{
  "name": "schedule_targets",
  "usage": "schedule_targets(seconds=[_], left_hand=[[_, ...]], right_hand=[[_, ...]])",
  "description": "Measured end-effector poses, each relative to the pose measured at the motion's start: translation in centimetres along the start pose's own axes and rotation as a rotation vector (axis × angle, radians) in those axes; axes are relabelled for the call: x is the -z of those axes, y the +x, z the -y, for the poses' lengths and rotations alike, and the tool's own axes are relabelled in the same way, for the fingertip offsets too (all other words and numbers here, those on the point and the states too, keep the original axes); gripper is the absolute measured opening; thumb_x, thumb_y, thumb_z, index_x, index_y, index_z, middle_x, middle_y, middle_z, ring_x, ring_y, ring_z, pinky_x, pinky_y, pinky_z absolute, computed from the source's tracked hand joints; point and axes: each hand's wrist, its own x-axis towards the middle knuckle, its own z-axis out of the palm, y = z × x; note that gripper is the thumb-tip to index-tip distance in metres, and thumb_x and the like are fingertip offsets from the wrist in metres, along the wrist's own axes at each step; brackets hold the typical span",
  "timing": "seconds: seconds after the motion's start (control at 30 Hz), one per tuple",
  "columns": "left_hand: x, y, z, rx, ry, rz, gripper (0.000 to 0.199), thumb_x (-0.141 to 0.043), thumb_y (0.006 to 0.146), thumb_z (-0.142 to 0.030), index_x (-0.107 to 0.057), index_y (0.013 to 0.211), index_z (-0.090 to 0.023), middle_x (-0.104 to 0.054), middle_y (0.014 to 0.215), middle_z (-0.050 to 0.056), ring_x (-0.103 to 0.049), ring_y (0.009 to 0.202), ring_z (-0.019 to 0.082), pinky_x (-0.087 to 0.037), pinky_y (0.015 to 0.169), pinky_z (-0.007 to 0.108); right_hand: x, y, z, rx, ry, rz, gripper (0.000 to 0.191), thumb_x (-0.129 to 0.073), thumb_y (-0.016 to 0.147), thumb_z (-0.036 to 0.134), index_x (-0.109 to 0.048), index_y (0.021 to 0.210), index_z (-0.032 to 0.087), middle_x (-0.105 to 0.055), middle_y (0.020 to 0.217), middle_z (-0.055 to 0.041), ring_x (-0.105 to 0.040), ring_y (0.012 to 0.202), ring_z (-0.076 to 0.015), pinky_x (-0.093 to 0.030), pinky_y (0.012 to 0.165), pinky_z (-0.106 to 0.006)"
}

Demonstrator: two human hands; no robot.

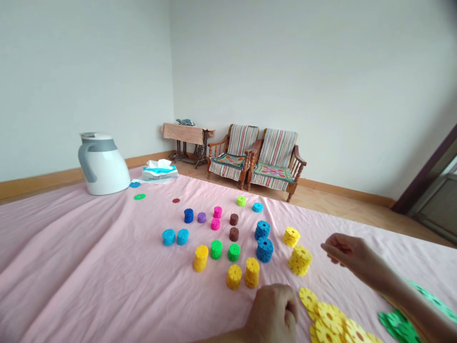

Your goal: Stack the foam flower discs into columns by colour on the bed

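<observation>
My left hand (274, 312) is closed at the bottom centre, beside a loose pile of yellow notched discs (329, 318); whatever its fingers hold is hidden. To the right, my right hand (344, 250) hovers with curled fingers near a tall yellow stack (300, 260); nothing can be made out in it. A smaller yellow stack (292, 236) stands behind that one. Two dark blue stacks (264, 250) are left of these. Orange-yellow stacks (252, 272) stand just beyond my left hand. Green stacks (216, 249), pink, brown, purple and light blue stacks (168, 237) spread over the cloth.
Green discs (398, 326) lie under my right forearm. A white and grey jug (103, 164) and a tissue box (159, 170) stand at the back left of the pink cloth (89, 267). Beyond are two wooden armchairs (274, 164) and a covered sewing table (183, 133).
</observation>
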Motion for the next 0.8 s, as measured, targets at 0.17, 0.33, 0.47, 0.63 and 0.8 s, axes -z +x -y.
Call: schedule_targets(seconds=[0.17, 0.33, 0.47, 0.63, 0.8], left_hand=[[0.5, 0.0, -0.6, 0.028, 0.004, 0.010, 0.022, -0.038, 0.049, 0.002, -0.037, 0.053, -0.019, -0.048, 0.054, -0.003, -0.050, 0.055, 0.013, -0.034, 0.054, 0.021], [0.8, -0.1, -0.9, 0.010, -0.024, -0.002, 0.023, -0.037, 0.049, 0.004, -0.043, 0.054, -0.017, -0.054, 0.055, -0.002, -0.055, 0.057, 0.013, -0.036, 0.055, 0.019], [0.8, -0.1, -0.7, -0.023, 0.006, -0.030, 0.024, -0.037, 0.048, 0.005, -0.047, 0.055, -0.016, -0.057, 0.057, -0.002, -0.057, 0.059, 0.013, -0.037, 0.057, 0.019], [0.8, -0.2, -0.7, -0.040, -0.003, -0.026, 0.024, -0.038, 0.049, 0.005, -0.049, 0.055, -0.016, -0.060, 0.058, -0.001, -0.058, 0.059, 0.013, -0.038, 0.057, 0.019], [0.8, -0.2, -0.8, -0.035, -0.006, -0.031, 0.024, -0.037, 0.050, 0.004, -0.049, 0.054, -0.016, -0.061, 0.058, 0.000, -0.060, 0.060, 0.014, -0.038, 0.058, 0.019]], right_hand=[[-2.5, -4.9, 1.9, 0.071, -0.122, 0.198, 0.012, -0.056, 0.076, 0.033, -0.063, 0.076, 0.023, -0.068, 0.072, -0.0023, -0.061, 0.068, -0.0172, -0.047, 0.062, -0.027], [-5.8, -6.4, 1.2, 0.089, -0.276, 0.062, 0.030, -0.063, 0.069, 0.034, -0.066, 0.096, 0.022, -0.068, 0.097, -0.0108, -0.064, 0.089, -0.0270, -0.050, 0.078, -0.039], [-6.9, -6.4, 1.2, 0.037, -0.348, 0.070, 0.025, -0.060, 0.070, 0.031, -0.066, 0.092, 0.021, -0.068, 0.096, -0.0113, -0.064, 0.089, -0.0278, -0.050, 0.079, -0.040], [-6.9, -6.4, 2.2, 0.022, -0.414, 0.088, 0.017, -0.057, 0.070, 0.026, -0.062, 0.085, 0.021, -0.066, 0.092, -0.0091, -0.063, 0.087, -0.0256, -0.049, 0.077, -0.037], [-6.9, -6.6, 3.1, 0.005, -0.408, 0.086, 0.015, -0.056, 0.069, 0.030, -0.061, 0.080, 0.020, -0.065, 0.086, -0.0088, -0.063, 0.081, -0.0252, -0.048, 0.073, -0.037]])
